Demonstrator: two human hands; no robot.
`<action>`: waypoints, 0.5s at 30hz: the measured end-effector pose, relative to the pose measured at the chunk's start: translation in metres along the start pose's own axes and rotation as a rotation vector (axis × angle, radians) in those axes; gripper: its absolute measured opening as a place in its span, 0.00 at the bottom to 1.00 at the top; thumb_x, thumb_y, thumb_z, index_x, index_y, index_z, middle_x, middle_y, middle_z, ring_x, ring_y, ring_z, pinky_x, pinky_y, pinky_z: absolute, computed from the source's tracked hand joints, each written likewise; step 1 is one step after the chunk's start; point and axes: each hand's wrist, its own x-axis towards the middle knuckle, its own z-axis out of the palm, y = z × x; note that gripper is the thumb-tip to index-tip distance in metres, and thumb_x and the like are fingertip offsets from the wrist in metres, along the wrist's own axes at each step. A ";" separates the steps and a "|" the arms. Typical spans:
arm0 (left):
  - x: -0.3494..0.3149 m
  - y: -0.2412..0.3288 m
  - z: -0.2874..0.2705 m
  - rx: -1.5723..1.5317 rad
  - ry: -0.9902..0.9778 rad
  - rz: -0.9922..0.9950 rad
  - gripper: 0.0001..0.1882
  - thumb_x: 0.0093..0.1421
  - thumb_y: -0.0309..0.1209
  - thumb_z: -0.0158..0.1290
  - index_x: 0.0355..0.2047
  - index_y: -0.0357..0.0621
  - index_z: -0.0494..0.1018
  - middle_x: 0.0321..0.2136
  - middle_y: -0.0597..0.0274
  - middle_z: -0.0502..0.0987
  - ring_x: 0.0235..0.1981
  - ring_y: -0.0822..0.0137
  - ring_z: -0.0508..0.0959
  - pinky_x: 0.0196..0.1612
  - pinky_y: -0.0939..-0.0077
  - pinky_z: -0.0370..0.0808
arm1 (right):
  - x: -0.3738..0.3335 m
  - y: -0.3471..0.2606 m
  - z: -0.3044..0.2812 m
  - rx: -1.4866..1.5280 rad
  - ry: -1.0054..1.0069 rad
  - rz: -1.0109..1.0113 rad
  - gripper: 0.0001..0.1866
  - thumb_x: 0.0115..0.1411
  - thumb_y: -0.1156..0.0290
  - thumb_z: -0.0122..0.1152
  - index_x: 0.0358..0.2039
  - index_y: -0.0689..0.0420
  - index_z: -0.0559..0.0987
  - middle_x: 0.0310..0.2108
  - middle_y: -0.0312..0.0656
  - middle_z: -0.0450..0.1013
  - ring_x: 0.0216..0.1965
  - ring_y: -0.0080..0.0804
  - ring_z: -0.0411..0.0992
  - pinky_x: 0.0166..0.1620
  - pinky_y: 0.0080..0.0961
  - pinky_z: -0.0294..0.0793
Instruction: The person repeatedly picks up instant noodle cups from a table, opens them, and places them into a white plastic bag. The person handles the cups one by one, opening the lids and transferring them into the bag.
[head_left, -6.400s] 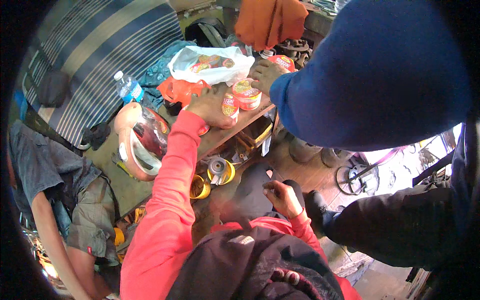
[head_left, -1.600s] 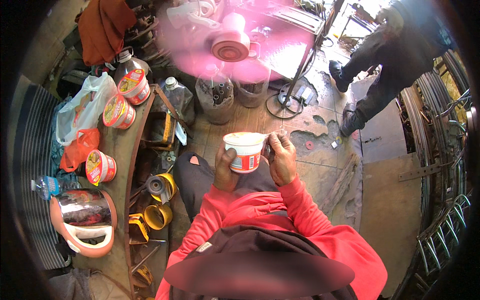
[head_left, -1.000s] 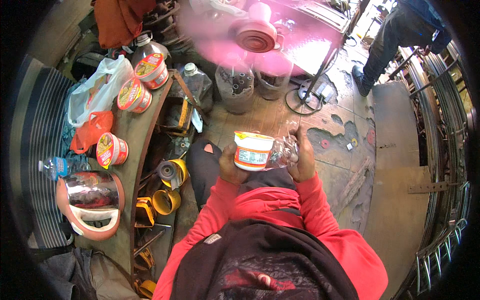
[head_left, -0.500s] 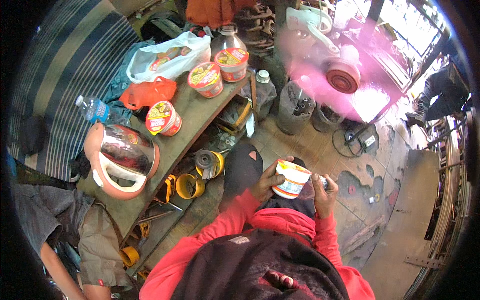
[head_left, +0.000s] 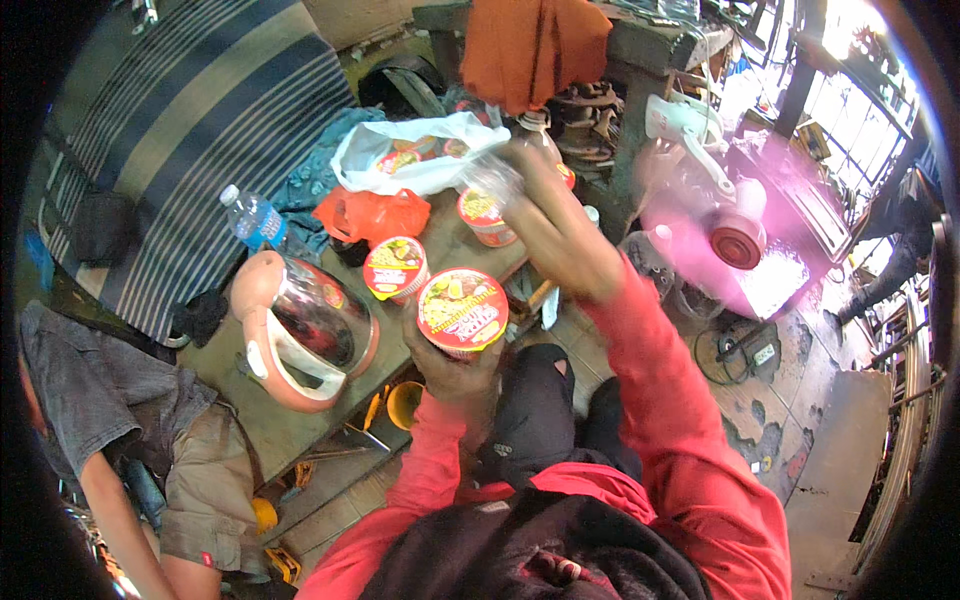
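A round cup with a red-rimmed printed lid and a pale, red-marked wall point(head_left: 463, 312) sits in the person's left hand point(head_left: 448, 368), near the surface's front edge. The left fingers wrap the cup's side, bent close around it, its lid facing up. The right hand point(head_left: 548, 215) reaches over the surface's far end; its fingers are blurred, with crumpled clear plastic film point(head_left: 490, 180) at their tips, and how far they are closed I cannot tell.

Just beyond the held cup stands a matching red-and-white cup point(head_left: 395, 267) on the worn, greenish-brown surface point(head_left: 265, 435). Another similar cup point(head_left: 487, 217) is farther back, partly covered by the right hand. Behind them lie a red-orange plastic bag point(head_left: 375, 213) and an open white plastic bag point(head_left: 355, 165) with red-lidded cups inside. To the left are a pink, shiny-sided kettle with a white handle point(head_left: 325, 310) and a clear plastic bottle point(head_left: 262, 224).

Beyond the surface rises blue-and-beige striped fabric point(head_left: 200, 150); a rust-orange cloth point(head_left: 535, 50) hangs at the back. A seated person in khaki shorts point(head_left: 205, 490) is at left; the stained, tiled floor point(head_left: 735, 420) spreads right.

The lids carry food pictures and pale lettering on red; the bottle's label is blue with white marks.
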 end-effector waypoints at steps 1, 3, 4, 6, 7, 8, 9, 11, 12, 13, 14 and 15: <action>0.007 -0.012 -0.003 0.011 -0.025 0.028 0.55 0.48 0.39 0.68 0.64 0.31 0.43 0.56 0.42 0.61 0.55 0.53 0.70 0.57 0.59 0.71 | 0.037 0.013 0.017 -0.185 0.018 -0.099 0.24 0.52 0.76 0.54 0.51 0.65 0.71 0.49 0.62 0.64 0.53 0.56 0.66 0.55 0.40 0.67; 0.013 -0.030 -0.007 0.008 -0.079 0.103 0.57 0.47 0.36 0.69 0.65 0.34 0.40 0.57 0.42 0.59 0.57 0.52 0.68 0.58 0.59 0.71 | 0.105 0.040 0.050 -0.289 -0.053 -0.035 0.18 0.51 0.77 0.53 0.44 0.64 0.78 0.49 0.67 0.67 0.55 0.61 0.64 0.55 0.44 0.68; 0.010 -0.035 -0.007 0.100 -0.048 0.114 0.57 0.47 0.38 0.69 0.65 0.32 0.42 0.57 0.43 0.59 0.57 0.52 0.68 0.57 0.59 0.71 | 0.127 0.056 0.064 -0.414 -0.193 -0.001 0.16 0.53 0.76 0.54 0.43 0.62 0.78 0.46 0.64 0.69 0.51 0.59 0.67 0.51 0.44 0.71; 0.006 -0.040 -0.008 0.067 -0.071 0.028 0.57 0.45 0.42 0.69 0.64 0.30 0.43 0.57 0.42 0.60 0.56 0.51 0.70 0.57 0.59 0.70 | 0.156 0.087 0.090 -0.593 -0.399 -0.014 0.13 0.56 0.73 0.56 0.42 0.59 0.80 0.40 0.59 0.74 0.45 0.56 0.73 0.46 0.44 0.74; 0.005 -0.042 -0.009 0.062 -0.083 0.058 0.57 0.45 0.42 0.69 0.63 0.29 0.44 0.56 0.41 0.61 0.55 0.51 0.70 0.57 0.58 0.71 | 0.164 0.101 0.103 -0.716 -0.522 0.065 0.13 0.56 0.70 0.59 0.42 0.58 0.80 0.38 0.56 0.77 0.43 0.54 0.76 0.45 0.43 0.76; 0.001 -0.042 -0.009 -0.007 -0.110 -0.073 0.56 0.45 0.43 0.69 0.62 0.29 0.46 0.54 0.40 0.64 0.53 0.50 0.73 0.56 0.58 0.72 | 0.165 0.115 0.113 -0.737 -0.495 0.003 0.12 0.56 0.71 0.58 0.41 0.59 0.81 0.39 0.56 0.77 0.43 0.53 0.76 0.45 0.42 0.77; 0.001 -0.044 -0.012 0.103 -0.145 0.029 0.55 0.44 0.43 0.69 0.62 0.28 0.47 0.53 0.41 0.66 0.52 0.50 0.73 0.55 0.59 0.72 | 0.162 0.127 0.123 -0.801 -0.507 0.007 0.11 0.56 0.72 0.58 0.39 0.60 0.81 0.40 0.56 0.77 0.42 0.53 0.77 0.45 0.41 0.77; -0.001 -0.047 -0.018 0.364 -0.257 0.152 0.54 0.44 0.44 0.69 0.61 0.27 0.50 0.51 0.42 0.68 0.51 0.51 0.75 0.53 0.59 0.73 | 0.161 0.144 0.142 -0.860 -0.585 0.022 0.12 0.55 0.71 0.58 0.40 0.60 0.81 0.41 0.55 0.78 0.42 0.52 0.78 0.44 0.40 0.78; -0.002 -0.049 -0.017 0.388 -0.271 0.111 0.54 0.43 0.45 0.70 0.59 0.26 0.52 0.50 0.43 0.71 0.50 0.52 0.75 0.52 0.61 0.74 | 0.161 0.151 0.151 -0.855 -0.651 0.036 0.14 0.55 0.69 0.60 0.42 0.58 0.81 0.41 0.54 0.78 0.41 0.52 0.78 0.44 0.40 0.77; -0.003 -0.052 -0.019 0.410 -0.309 0.071 0.54 0.43 0.51 0.68 0.59 0.27 0.54 0.48 0.43 0.71 0.49 0.49 0.75 0.51 0.58 0.73 | 0.158 0.156 0.159 -0.848 -0.720 0.055 0.17 0.54 0.67 0.61 0.44 0.56 0.80 0.41 0.53 0.78 0.41 0.52 0.77 0.44 0.41 0.77; -0.005 -0.055 -0.018 0.424 -0.344 0.044 0.55 0.43 0.57 0.65 0.58 0.28 0.55 0.47 0.42 0.72 0.47 0.45 0.75 0.51 0.56 0.73 | 0.159 0.160 0.167 -0.757 -0.791 0.100 0.17 0.54 0.67 0.61 0.45 0.56 0.80 0.41 0.53 0.78 0.42 0.52 0.77 0.45 0.41 0.77; -0.006 -0.059 -0.019 0.434 -0.381 0.019 0.56 0.43 0.63 0.63 0.57 0.30 0.57 0.46 0.42 0.72 0.46 0.42 0.75 0.51 0.53 0.73 | 0.162 0.164 0.172 -0.836 -0.872 0.083 0.18 0.54 0.68 0.61 0.46 0.56 0.80 0.41 0.53 0.78 0.42 0.52 0.77 0.45 0.40 0.76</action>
